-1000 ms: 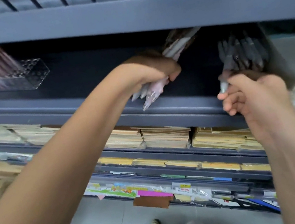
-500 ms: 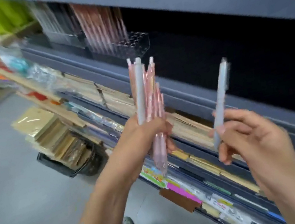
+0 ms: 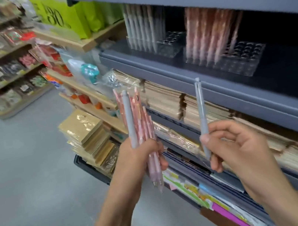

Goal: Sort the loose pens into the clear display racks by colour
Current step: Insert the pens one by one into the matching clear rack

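Sorting is under way: the left hand grips a mostly pink bundle, the right hand pinches one grey pen, probably due for the grey rack.

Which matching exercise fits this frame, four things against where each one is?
Things:
1. single grey pen
2. pink pen bundle
3. rack with pink pens
4. rack with pale pens

Places:
A. on the shelf, right of the other rack
B. pinched in the right hand
C. on the shelf, left of the other rack
D. gripped in the left hand

Pairs: 1-B, 2-D, 3-A, 4-C.
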Available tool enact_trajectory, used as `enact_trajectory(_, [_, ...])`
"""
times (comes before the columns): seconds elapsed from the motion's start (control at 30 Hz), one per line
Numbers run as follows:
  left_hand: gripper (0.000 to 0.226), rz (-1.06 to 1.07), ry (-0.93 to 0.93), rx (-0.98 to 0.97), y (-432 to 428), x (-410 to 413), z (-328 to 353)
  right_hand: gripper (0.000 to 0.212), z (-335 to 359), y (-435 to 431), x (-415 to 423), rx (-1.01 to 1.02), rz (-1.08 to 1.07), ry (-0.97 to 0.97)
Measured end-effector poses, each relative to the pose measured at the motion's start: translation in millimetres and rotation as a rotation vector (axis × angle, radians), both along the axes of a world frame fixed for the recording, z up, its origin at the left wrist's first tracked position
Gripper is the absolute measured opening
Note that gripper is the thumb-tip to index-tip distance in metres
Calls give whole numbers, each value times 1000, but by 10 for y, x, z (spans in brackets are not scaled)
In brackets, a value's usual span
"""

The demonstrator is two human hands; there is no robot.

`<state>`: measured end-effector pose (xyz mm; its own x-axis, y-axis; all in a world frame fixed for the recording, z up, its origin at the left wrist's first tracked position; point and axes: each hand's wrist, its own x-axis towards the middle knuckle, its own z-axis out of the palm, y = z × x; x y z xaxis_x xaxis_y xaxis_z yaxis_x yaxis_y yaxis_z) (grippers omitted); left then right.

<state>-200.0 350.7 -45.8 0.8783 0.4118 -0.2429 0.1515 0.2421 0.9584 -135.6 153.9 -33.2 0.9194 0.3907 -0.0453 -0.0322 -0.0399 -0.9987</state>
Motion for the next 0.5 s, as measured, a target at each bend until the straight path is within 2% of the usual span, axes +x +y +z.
enact_trajectory(0.07, [35, -11, 16, 15, 310, 48, 19, 14, -5, 330, 28, 5, -26, -1])
enact_trajectory(0.13, [38, -38, 31, 27, 583, 113, 24, 13, -24, 609, 67, 5, -50, -15])
enact_trajectory(0.27, [17, -98, 31, 10, 995, 298, 34, 14, -48, 1008, 173, 8, -124, -19])
enact_trajectory(0.5, [15, -223, 17, -48, 1332, 846, 43, 11, 49, 1384, 649, 34, -324, -110])
